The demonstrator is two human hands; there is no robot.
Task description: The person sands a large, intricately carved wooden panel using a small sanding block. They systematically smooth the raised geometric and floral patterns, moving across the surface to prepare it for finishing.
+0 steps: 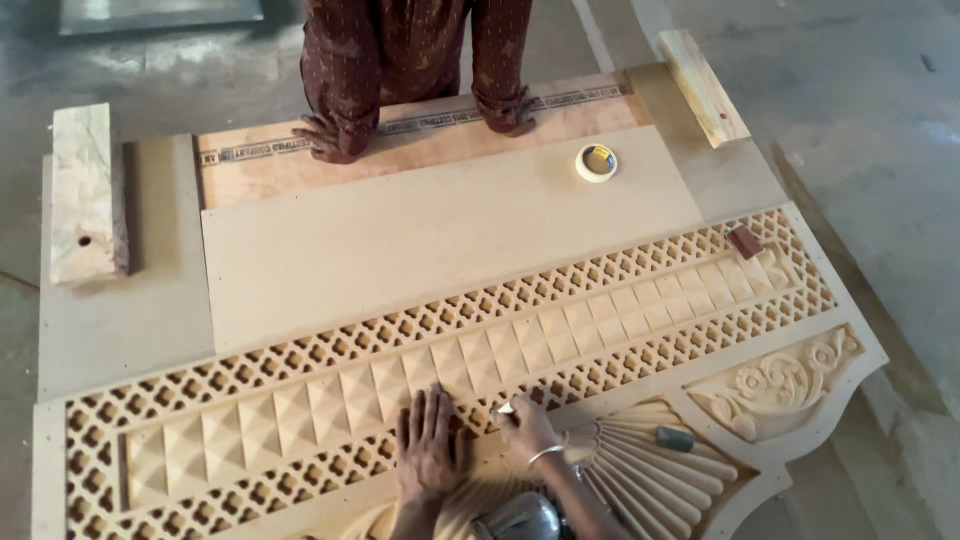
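Our left hand [428, 446] lies flat with fingers spread on the carved panel [330, 395], pressing it down just beside the lower lattice band, while our right hand [527, 428] is pinched shut on a small pale tool [503, 408] whose tip meets the lattice [560, 385] close to the left fingers. To work this spot well, we judge it best to keep the left palm bearing down so the panel cannot shift, and to move the tool in short, light strokes so the thin lattice bars are not chipped. Just to the right on the fan carving lies a small grey block [675, 438]. Further up, a dark red block [745, 241] rests on the lattice. Beyond it a tape roll [597, 162] sits on the plain board [440, 240], and at the far edge another person's hands [330, 135] press on the bench.
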